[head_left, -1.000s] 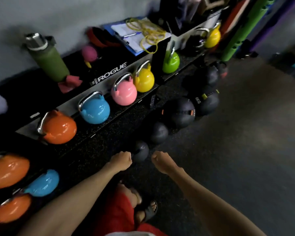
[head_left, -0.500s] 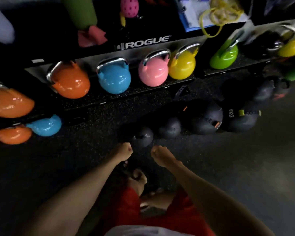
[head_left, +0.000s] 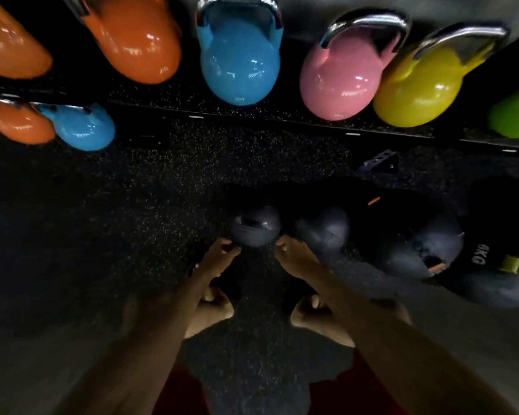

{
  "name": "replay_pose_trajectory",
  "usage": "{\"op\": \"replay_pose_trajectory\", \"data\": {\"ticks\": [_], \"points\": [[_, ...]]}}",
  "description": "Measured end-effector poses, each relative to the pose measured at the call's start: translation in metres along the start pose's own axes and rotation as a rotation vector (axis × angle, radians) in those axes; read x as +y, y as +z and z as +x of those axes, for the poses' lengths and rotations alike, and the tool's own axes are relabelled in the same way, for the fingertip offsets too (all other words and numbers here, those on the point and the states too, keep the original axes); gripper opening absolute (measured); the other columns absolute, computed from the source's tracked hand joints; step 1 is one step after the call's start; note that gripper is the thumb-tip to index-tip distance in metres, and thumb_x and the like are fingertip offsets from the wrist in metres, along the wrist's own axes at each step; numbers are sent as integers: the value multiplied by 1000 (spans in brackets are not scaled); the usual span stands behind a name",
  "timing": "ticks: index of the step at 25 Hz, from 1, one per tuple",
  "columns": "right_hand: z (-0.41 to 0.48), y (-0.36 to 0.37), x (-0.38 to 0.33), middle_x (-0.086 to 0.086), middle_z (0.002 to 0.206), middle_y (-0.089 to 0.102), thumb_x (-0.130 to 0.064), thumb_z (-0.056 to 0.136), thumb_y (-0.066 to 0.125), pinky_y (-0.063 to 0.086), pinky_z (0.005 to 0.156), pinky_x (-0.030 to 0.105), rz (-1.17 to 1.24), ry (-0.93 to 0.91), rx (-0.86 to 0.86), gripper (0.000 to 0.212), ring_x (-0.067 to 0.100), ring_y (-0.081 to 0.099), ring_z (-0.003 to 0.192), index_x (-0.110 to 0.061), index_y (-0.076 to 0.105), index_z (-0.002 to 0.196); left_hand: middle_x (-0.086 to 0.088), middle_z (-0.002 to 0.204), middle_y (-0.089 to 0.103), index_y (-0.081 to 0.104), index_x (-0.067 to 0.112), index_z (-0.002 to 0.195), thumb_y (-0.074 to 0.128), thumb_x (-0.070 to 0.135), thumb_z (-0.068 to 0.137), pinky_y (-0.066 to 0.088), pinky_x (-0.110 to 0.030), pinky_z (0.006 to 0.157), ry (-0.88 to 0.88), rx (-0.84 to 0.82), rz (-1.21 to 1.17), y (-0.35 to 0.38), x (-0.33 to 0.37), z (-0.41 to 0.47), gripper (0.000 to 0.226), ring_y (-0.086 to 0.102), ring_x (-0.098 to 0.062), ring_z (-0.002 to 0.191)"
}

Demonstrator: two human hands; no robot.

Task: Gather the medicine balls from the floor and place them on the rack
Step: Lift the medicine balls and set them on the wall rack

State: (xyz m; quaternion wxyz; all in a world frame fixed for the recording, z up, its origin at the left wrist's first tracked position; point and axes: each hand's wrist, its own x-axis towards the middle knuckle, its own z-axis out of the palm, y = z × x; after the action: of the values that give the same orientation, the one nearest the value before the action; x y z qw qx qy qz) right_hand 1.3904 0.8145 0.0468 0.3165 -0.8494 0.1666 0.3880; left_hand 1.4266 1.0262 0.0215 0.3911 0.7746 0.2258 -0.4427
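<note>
1. While they flanked the smallest medicine ball [head_left: 255, 227], left hand [head_left: 219, 254] and right hand [head_left: 294, 257] showed loosely curled fingers, clamped on nothing.
2. Ball lay on the floor [head_left: 132, 220] between both hands.
3. Risk: shallow fingertip hold could drop it onto the feet [head_left: 216, 310] behind the hands.
4. Risk: neighbouring ball [head_left: 324, 232] beside right hand could pinch knuckles.

left hand [head_left: 219, 254] and right hand [head_left: 292, 256] flank the smallest dark medicine ball [head_left: 253, 227] on the speckled floor [head_left: 132, 205], below racked coloured kettlebells [head_left: 240, 61]
</note>
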Motion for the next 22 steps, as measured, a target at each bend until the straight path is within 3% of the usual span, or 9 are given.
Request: {"op": "replay_pose_trajectory", "data": {"ticks": [5,9,13,16,19,22], "points": [[134,26,57,12,141,44,-46,97,52,42,106,46,26,-84,112,54,32,40,132,-27,39,146,-7,158,30,20,33,155,62,46,93,44,-49,94,-92,-5,-344,44,-37,126,76,40,-31,137],[219,43,80,12,152,31,-57,96,50,35,112,46,137,-101,148,69,34,30,141,-26,29,154,1,160,27,13,44,154,66,60,82,45,-58,98,-98,-17,-508,65,-61,197,91,36,-34,140],[298,63,90,7,156,32,-83,82,40,33,116,46,270,-70,119,86,32,30,144,-36,27,153,8,163,18,14,57,150,76,81,49,42,-70,98,-53,-131,-684,87,-90,261,121,37,-37,139],[324,70,90,-1,155,38,-90,73,42,30,118,44,393,-69,127,90,26,34,143,-43,32,150,16,164,6,29,72,135,78,79,52,49,-71,87,120,-190,-710,98,-95,279,96,34,-37,142],[333,72,83,1,147,48,-75,85,50,36,115,40,479,-70,160,72,26,45,135,-38,41,146,0,158,33,41,43,145,75,81,55,52,-63,91,13,-161,-945,101,-83,281,103,47,-32,133],[333,75,79,3,141,53,-63,92,52,37,112,37,478,-63,243,59,27,49,130,-34,47,142,-1,145,48,35,46,145,75,77,60,52,-67,84,-77,-83,-1063,99,-77,280,99,56,-35,120]]}}
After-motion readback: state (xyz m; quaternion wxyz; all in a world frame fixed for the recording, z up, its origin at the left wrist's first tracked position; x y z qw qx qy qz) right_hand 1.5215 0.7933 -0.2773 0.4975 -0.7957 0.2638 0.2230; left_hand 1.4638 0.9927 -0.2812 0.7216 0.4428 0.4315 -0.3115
